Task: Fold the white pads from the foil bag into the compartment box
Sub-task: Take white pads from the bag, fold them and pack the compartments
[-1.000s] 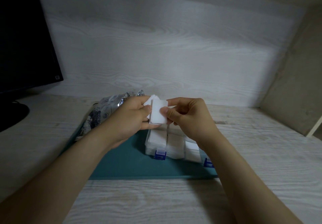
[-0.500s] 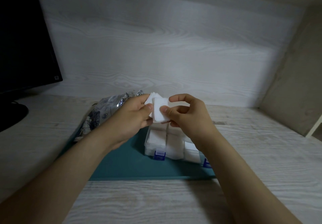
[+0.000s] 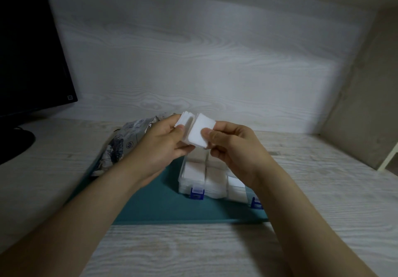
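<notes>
Only blurred, unreadable round marks on the foil bag

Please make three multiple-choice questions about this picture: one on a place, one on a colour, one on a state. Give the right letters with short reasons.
1. Where does the foil bag lie?
A. left of the compartment box
B. right of it
C. inside it

2. What colour is the mat under the box?
A. red
B. teal
C. yellow

3. What do the left hand and right hand do?
A. rest flat
B. hold white pads above the box
C. close the box

Answers: 1 A, the bag lies behind the left wrist; 2 B, teal shows around the box; 3 B, both thumbs pinch pads.
</notes>
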`<state>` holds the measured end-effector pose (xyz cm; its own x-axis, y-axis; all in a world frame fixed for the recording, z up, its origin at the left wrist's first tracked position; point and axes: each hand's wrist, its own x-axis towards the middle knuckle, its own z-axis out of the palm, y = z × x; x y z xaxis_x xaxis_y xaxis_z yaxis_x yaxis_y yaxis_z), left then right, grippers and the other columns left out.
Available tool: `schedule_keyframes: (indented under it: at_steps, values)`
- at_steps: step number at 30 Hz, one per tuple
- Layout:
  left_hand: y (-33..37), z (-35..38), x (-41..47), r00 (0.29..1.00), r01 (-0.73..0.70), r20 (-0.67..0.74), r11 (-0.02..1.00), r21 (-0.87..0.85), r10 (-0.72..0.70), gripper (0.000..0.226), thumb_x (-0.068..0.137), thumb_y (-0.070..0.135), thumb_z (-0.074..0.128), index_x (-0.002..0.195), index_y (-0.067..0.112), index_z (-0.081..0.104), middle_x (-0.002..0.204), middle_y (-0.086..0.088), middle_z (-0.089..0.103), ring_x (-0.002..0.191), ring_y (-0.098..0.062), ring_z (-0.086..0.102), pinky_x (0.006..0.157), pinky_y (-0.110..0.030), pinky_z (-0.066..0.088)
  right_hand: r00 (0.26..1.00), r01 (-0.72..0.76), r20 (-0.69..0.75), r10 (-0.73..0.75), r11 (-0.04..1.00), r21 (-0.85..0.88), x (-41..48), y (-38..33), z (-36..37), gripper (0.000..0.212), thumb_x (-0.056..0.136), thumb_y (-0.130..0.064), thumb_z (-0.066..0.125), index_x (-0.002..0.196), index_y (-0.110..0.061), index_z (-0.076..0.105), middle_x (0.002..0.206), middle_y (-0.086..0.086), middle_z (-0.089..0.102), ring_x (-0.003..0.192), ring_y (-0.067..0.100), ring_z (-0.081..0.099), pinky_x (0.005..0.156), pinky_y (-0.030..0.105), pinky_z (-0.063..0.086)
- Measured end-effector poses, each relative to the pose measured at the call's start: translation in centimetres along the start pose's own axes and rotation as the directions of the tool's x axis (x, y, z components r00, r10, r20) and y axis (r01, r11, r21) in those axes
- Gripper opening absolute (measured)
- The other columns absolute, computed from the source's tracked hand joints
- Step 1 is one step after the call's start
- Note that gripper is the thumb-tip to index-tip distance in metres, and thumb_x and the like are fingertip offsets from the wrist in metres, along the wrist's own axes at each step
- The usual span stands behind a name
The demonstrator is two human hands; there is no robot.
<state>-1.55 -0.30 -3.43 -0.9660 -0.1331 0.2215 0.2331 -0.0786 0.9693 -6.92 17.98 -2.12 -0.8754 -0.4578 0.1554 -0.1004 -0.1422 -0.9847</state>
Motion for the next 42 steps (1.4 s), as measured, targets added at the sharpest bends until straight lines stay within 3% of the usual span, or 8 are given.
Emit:
schedule_keyframes:
  at_steps: [3, 7, 16, 20, 24, 31, 38, 42]
  values:
    - [0.0, 0.3, -0.1, 0.998, 0.064, 0.021, 0.989, -0.135, -0.062, 0.032, 0.115, 0.014, 0.038, 0.136, 0.015, 0.063, 0.131, -0.011, 0.074, 0.119, -0.027, 0.073, 0.109, -0.048, 0.054, 0.998, 0.023, -0.048, -0.030, 0.991, -0.131, -0.1, 0.3, 0.4, 0.020, 0.093, -0.011, 0.078, 0.109, -0.001, 0.074, 0.094, 0.016, 0.079, 0.083, 0.020, 0.076, 0.078, 0.030, 0.059]
    - [-0.1, 0.3, -0.1, 0.995, 0.099, 0.037, 0.972, -0.211, -0.094, 0.038, 0.114, 0.016, 0.041, 0.151, 0.010, 0.052, 0.139, -0.018, 0.067, 0.120, -0.034, 0.071, 0.112, -0.055, 0.050, 0.993, 0.039, -0.107, -0.055, 0.989, -0.141, -0.2, 0.3, 0.6, 0.024, 0.089, -0.012, 0.082, 0.109, -0.002, 0.074, 0.095, 0.021, 0.079, 0.085, 0.024, 0.078, 0.075, 0.027, 0.060]
    - [-0.4, 0.5, 0.1, 0.993, 0.115, 0.014, 0.976, -0.186, -0.114, 0.037, 0.113, 0.014, 0.044, 0.150, 0.010, 0.052, 0.138, -0.019, 0.067, 0.120, -0.036, 0.071, 0.115, -0.053, 0.049, 0.976, 0.071, -0.195, -0.102, 0.985, -0.159, -0.4, 0.2, 1.2, 0.021, 0.086, -0.011, 0.086, 0.098, 0.000, 0.073, 0.081, 0.019, 0.078, 0.075, 0.028, 0.079, 0.058, 0.024, 0.058]
    - [-0.3, 0.8, -0.3, 0.995, 0.092, 0.048, 0.987, -0.132, -0.086, 0.029, 0.113, 0.011, 0.042, 0.128, 0.018, 0.066, 0.126, -0.011, 0.076, 0.120, -0.027, 0.072, 0.116, -0.046, 0.047, 0.981, 0.043, -0.184, -0.069, 0.988, -0.146, -0.4, 0.3, 1.2, 0.022, 0.088, -0.015, 0.084, 0.103, -0.001, 0.073, 0.085, 0.014, 0.080, 0.079, 0.025, 0.080, 0.063, 0.025, 0.059]
    - [-0.5, 0.6, -0.2, 0.997, 0.041, 0.071, 0.999, -0.032, -0.039, 0.028, 0.114, 0.013, 0.041, 0.133, 0.011, 0.062, 0.129, -0.015, 0.073, 0.124, -0.026, 0.070, 0.118, -0.047, 0.046, 0.987, 0.013, -0.154, -0.037, 0.988, -0.153, -0.3, 0.3, 1.2, 0.022, 0.090, -0.021, 0.082, 0.107, -0.009, 0.073, 0.088, 0.007, 0.081, 0.081, 0.020, 0.080, 0.065, 0.021, 0.056]
    - [-0.6, 0.5, -0.1, 0.996, 0.008, 0.091, 1.000, -0.008, -0.007, 0.028, 0.114, 0.012, 0.041, 0.134, 0.004, 0.059, 0.130, -0.021, 0.070, 0.124, -0.028, 0.070, 0.116, -0.048, 0.048, 0.997, 0.003, -0.079, -0.008, 0.998, -0.068, 0.0, 0.5, 0.9, 0.028, 0.091, -0.020, 0.081, 0.114, -0.005, 0.073, 0.102, 0.015, 0.080, 0.097, 0.027, 0.078, 0.081, 0.031, 0.062]
    - [0.1, 0.3, -0.2, 0.998, -0.023, 0.064, 1.000, 0.007, 0.022, 0.032, 0.115, 0.009, 0.037, 0.135, 0.007, 0.062, 0.122, -0.014, 0.077, 0.116, -0.029, 0.074, 0.106, -0.045, 0.057, 0.997, 0.046, -0.054, -0.049, 0.997, -0.056, 0.4, 0.6, 0.5, 0.019, 0.102, -0.014, 0.066, 0.120, -0.007, 0.070, 0.109, 0.019, 0.077, 0.091, 0.028, 0.077, 0.075, 0.030, 0.058]
    - [0.3, 0.0, -0.3, 0.998, -0.055, 0.034, 0.996, 0.074, 0.053, 0.031, 0.115, 0.009, 0.038, 0.124, 0.014, 0.067, 0.114, -0.009, 0.080, 0.110, -0.023, 0.077, 0.096, -0.037, 0.062, 0.987, 0.106, -0.103, -0.126, 0.978, -0.181, 0.6, 0.4, 0.3, 0.018, 0.105, -0.009, 0.058, 0.115, -0.008, 0.072, 0.091, 0.009, 0.075, 0.070, 0.014, 0.066, 0.064, 0.026, 0.049]
